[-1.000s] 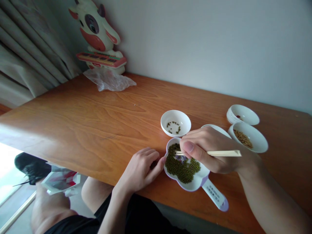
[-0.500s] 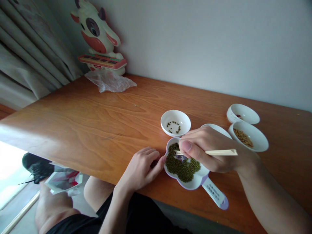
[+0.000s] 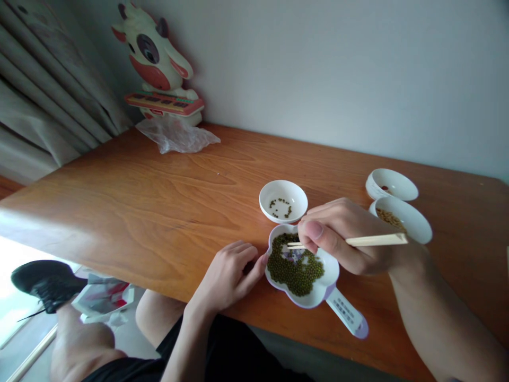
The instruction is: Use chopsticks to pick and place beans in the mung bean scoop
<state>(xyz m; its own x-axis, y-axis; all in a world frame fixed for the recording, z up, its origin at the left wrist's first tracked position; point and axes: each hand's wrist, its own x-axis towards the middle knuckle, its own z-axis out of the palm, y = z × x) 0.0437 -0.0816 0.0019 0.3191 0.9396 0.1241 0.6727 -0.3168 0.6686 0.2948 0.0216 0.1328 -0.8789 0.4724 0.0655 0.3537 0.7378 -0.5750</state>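
My right hand is closed on a pair of wooden chopsticks, their tips over a flower-shaped white dish full of green mung beans. The dish has a lilac handle pointing toward me. My left hand rests on the table with curled fingers, its thumb touching the dish's left rim. Just behind the dish stands a small white bowl holding a few green beans.
Two more white bowls stand at the right: one with tan beans, one nearly bare. A cow-shaped toy and a crumpled plastic bag sit at the table's far left corner by a curtain. The wooden table edge runs near my knees.
My right hand has lifted slightly, raising the chopstick tips off the beans. The left hand stays on the dish rim. The view has shifted a little.
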